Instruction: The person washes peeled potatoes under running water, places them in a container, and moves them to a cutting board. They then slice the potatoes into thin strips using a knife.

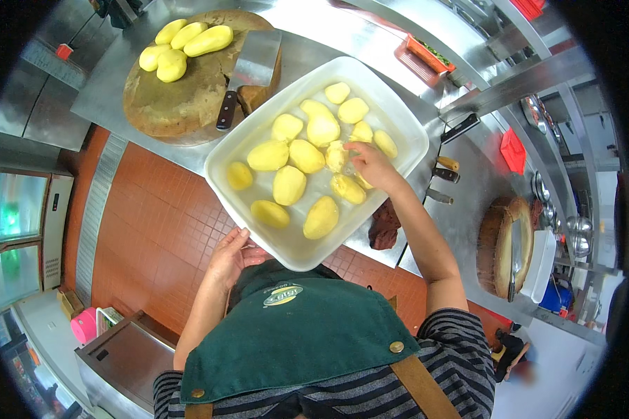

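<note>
A white plastic tub of water with several peeled potatoes sits tilted in view before me. My right hand reaches into it, fingertips at a wet peeled potato; whether the fingers grip it I cannot tell. At the tub's near left corner, my left hand has its thumb against the rim and its fingers partly under the tub. Beyond the tub's left side, a cleaver lies on a round wooden chopping block, with several peeled potatoes at the block's far left edge.
The steel counter runs under the block. To the right lie a dark cloth-like item, a black-handled knife, smaller handled tools and a second chopping block with a knife. A person is at the far lower right.
</note>
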The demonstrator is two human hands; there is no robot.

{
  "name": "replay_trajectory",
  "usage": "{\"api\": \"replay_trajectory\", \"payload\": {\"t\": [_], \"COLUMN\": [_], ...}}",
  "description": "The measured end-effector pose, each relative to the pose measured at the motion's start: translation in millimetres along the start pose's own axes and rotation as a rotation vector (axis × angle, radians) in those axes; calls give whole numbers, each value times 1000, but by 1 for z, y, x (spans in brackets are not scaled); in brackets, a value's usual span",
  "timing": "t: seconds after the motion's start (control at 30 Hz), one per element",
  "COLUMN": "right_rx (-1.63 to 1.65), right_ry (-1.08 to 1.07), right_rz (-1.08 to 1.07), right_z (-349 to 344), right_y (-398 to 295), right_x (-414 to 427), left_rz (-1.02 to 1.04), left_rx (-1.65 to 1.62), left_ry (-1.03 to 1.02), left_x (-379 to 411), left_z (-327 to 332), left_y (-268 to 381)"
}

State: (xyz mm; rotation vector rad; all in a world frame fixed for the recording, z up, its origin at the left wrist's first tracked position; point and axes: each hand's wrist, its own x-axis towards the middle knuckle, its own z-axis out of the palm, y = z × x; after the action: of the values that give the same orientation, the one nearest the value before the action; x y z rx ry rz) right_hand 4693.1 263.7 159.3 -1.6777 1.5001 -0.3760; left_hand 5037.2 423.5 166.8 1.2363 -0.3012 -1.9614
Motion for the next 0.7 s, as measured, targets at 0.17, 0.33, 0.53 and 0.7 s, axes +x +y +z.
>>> {"api": "replay_trajectory", "payload": {"t": [0.17, 0.33, 0.53, 0.7], "right_rx": [-95, -170, -115, -68], "right_ry": [14, -120, -42, -17], "right_rz": [-81, -177, -235, -177], "right_z": [-6, 3, 6, 3], "right_y": [-10, -2, 14, 11], "right_x": [0, 10, 17, 17], "left_rz": [0, 6, 10, 13], "left_rx": [-8, 21, 4, 2], "left_ry": [-14, -31, -31, -31], "left_x": [0, 1, 2, 3], "left_z": [1, -4, -2, -1], "left_y": [-2, -3, -5, -6]}}
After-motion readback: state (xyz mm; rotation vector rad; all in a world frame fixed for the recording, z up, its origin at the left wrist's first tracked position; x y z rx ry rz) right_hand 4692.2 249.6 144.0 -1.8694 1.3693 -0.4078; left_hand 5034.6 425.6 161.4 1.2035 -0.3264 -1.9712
